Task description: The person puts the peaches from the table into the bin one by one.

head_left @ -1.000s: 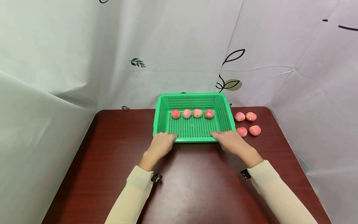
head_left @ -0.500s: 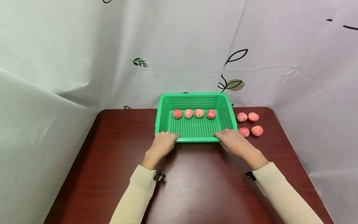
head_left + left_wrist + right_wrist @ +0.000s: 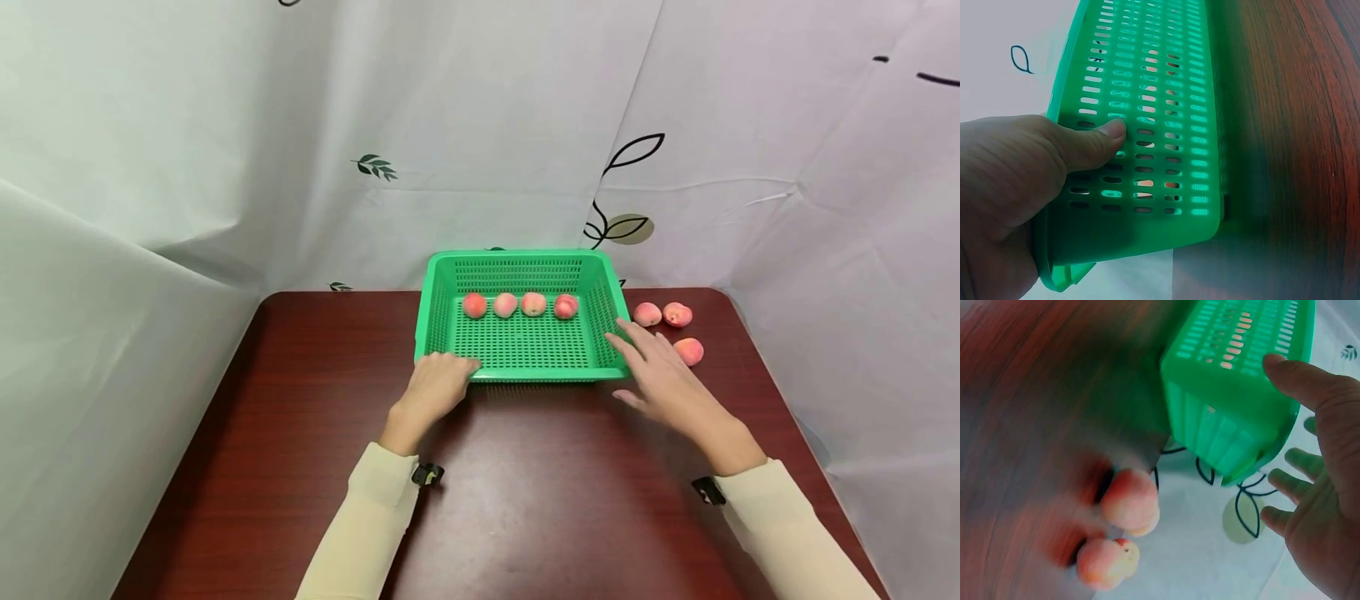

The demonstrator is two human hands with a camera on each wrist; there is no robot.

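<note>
A green perforated plastic basket (image 3: pixel 525 374) stands on the table, with a row of several peaches (image 3: pixel 505 305) along the far part of its floor. My left hand (image 3: pixel 433 387) grips the near rim left of centre; in the left wrist view its thumb (image 3: pixel 1107 134) presses the slotted outer wall. Over the near right corner hovers my right hand (image 3: pixel 663 379), fingers spread and holding nothing. Beside the basket on the right lie loose peaches (image 3: pixel 688 352), one of them hidden behind the right hand. The right wrist view shows two peaches (image 3: pixel 1130 500) below the basket's corner.
The dark red-brown wooden table (image 3: pixel 495 492) extends in front of and to the left of the basket. A pale curtain (image 3: pixel 480 125) with leaf prints hangs right behind the basket and along both sides.
My right hand has let go of the near rim, moved to the right and spread its fingers. The left hand keeps its grip, and the basket stays in place.
</note>
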